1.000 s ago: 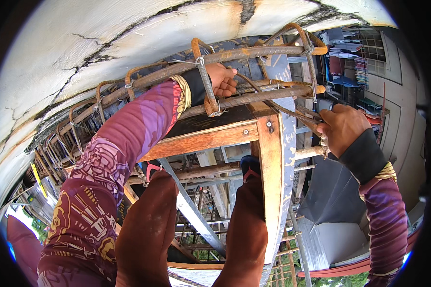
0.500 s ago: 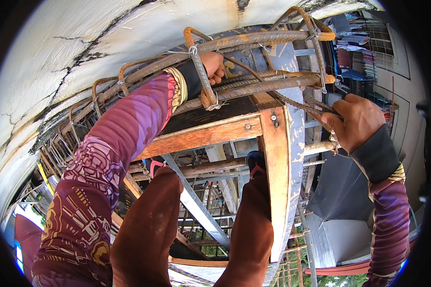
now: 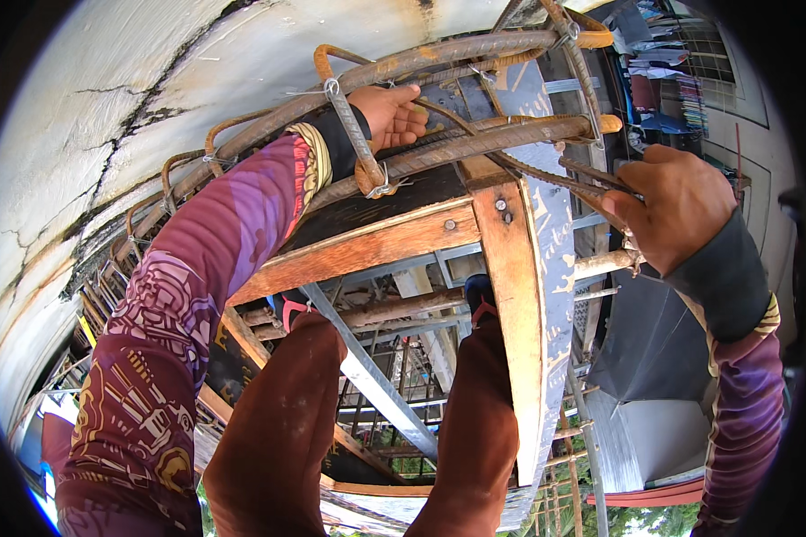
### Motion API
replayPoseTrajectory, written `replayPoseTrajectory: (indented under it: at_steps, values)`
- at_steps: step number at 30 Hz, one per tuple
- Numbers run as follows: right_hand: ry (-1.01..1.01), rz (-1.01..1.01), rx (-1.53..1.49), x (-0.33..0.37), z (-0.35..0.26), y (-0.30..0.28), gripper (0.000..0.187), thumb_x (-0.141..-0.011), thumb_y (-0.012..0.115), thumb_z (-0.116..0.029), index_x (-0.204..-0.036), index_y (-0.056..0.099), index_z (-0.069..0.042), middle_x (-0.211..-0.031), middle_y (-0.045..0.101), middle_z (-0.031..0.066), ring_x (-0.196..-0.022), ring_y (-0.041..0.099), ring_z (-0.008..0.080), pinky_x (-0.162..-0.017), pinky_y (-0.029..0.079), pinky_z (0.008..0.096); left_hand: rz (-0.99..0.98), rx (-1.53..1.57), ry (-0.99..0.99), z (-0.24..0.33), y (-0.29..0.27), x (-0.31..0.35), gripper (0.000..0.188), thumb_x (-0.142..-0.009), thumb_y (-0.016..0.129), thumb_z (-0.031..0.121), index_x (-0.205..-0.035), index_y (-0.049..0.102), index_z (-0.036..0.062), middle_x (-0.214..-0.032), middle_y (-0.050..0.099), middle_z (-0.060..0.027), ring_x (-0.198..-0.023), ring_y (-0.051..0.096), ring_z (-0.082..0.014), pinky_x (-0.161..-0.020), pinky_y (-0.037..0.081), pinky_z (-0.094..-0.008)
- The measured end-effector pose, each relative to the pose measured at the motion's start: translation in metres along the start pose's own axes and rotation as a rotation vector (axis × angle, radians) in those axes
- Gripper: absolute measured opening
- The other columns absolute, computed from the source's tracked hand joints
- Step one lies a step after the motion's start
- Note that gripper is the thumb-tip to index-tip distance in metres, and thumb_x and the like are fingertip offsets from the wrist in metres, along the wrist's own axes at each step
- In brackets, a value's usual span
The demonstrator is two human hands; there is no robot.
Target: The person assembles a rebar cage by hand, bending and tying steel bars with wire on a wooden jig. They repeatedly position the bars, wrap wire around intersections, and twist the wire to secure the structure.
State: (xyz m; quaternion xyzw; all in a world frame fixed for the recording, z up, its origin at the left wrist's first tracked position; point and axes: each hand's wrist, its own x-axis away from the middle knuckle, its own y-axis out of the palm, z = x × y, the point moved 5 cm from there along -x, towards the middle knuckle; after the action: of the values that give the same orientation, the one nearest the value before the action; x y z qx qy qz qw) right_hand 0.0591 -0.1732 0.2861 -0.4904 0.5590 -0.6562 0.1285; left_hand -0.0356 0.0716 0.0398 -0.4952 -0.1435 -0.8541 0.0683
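High on a wooden frame [image 3: 501, 268]: left hand [image 3: 390, 112] reaching inside the rusty rebar cage [image 3: 439, 63], grip closed around one of its long bars. Right hand [image 3: 676, 206] beside the cage's end, grip closed on thin bent rods [image 3: 591, 174] that run back to the bars, above scaffolding [image 3: 376, 385] below.

A wooden trestle frame [image 3: 510, 295] carries a rusty rebar cage [image 3: 475, 148] lying lengthwise across its top
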Motion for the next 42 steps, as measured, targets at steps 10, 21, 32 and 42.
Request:
replayPoseTrajectory:
  at_steps: [10,21,32,42]
  values:
    - [0.343,-0.254,-0.358,0.001,0.043,0.004,0.027,-0.071,0.081,-0.019,-0.076,0.064,0.000,-0.067,0.057,0.0111,-0.060,0.060,0.0267,-0.055,0.046,0.0381,0.040,-0.115,0.002,-0.002,0.000,-0.005,0.041,-0.092,0.068,0.036,-0.097,0.061,-0.0042,-0.083,0.067,-0.0095,-0.067,0.066,-0.0148,-0.058,0.056,-0.0254]
    - [0.029,0.071,-0.110,0.006,0.050,0.067,0.021,-0.064,0.069,-0.008,-0.079,0.055,-0.005,-0.076,0.055,0.0113,-0.075,0.060,0.0347,-0.063,0.049,0.0451,0.188,-0.700,0.031,0.009,-0.026,-0.006,0.027,-0.090,0.061,0.024,-0.103,0.063,-0.0004,-0.077,0.067,-0.0075,-0.060,0.065,-0.0159,-0.050,0.053,-0.0301]
    - [0.091,0.082,-0.302,0.013,0.059,0.109,0.028,-0.071,0.077,-0.023,-0.086,0.065,-0.002,-0.083,0.054,0.0135,-0.081,0.056,0.0319,-0.074,0.047,0.0412,0.154,-0.259,-0.034,-0.021,-0.058,-0.042,0.029,-0.094,0.057,0.023,-0.110,0.058,-0.0006,-0.080,0.066,-0.0080,-0.061,0.065,-0.0178,-0.050,0.052,-0.0312]
    - [0.179,0.185,0.100,0.011,0.046,0.135,0.018,-0.071,0.065,-0.011,-0.089,0.062,-0.011,-0.092,0.058,0.0053,-0.094,0.056,0.0275,-0.080,0.043,0.0430,-0.048,-1.064,0.315,0.015,-0.029,0.025,0.031,-0.095,0.059,0.024,-0.110,0.064,-0.0020,-0.086,0.068,-0.0078,-0.078,0.066,-0.0176,-0.068,0.053,-0.0326]
